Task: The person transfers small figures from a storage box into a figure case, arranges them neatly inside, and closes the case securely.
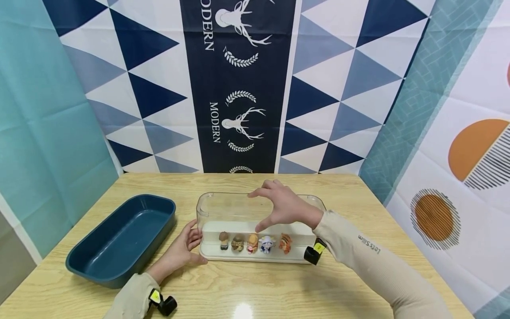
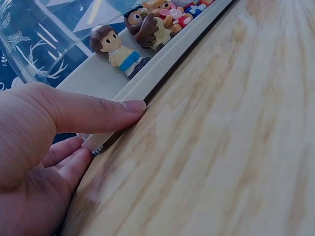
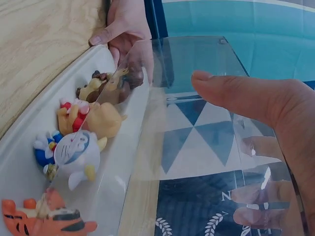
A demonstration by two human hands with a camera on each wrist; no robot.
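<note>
A clear lid (image 1: 223,208) stands over the white base (image 1: 215,256) of a display box, its front tilted up. Several small toy figures lie or stand in a row on the base, from a brown-haired boy (image 2: 115,49) at the left to an orange striped tiger (image 3: 49,216) at the right. My left hand (image 1: 181,250) grips the base's left front corner, thumb along the front edge and fingers at the end. Across the lid's top my right hand (image 1: 284,206) holds it, thumb in front; its other fingers show through the clear plastic in the right wrist view.
A deep blue-green plastic tub (image 1: 119,235) stands on the wooden table (image 1: 255,288) left of the box, close to my left hand. A patterned cloth (image 1: 243,88) hangs behind the table, with more cloth hanging at both sides.
</note>
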